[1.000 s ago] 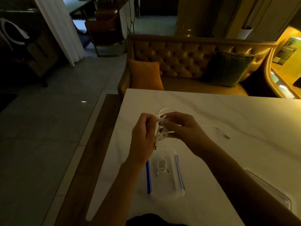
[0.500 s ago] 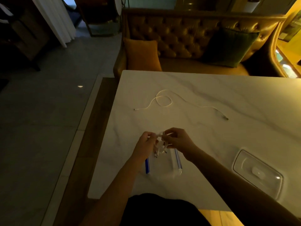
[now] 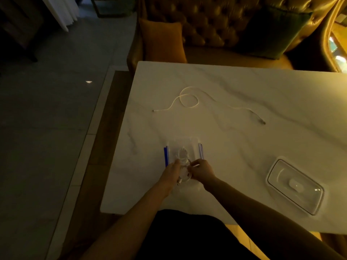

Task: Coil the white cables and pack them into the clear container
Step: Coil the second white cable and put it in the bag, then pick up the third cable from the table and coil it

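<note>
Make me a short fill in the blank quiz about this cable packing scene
Both hands, left hand and right hand, hold a coiled white cable over the clear ____.
The loose white cable lies on the ____ table.
The container's clips are ____.
The clear lid lies to the person's ____.

Answers: container, marble, blue, right

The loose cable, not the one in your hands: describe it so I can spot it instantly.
On the white marble table, look beyond the clear container. The loose white cable lies there uncoiled, one loop mid-length, both plugs splayed apart; no hand touches it.
</note>
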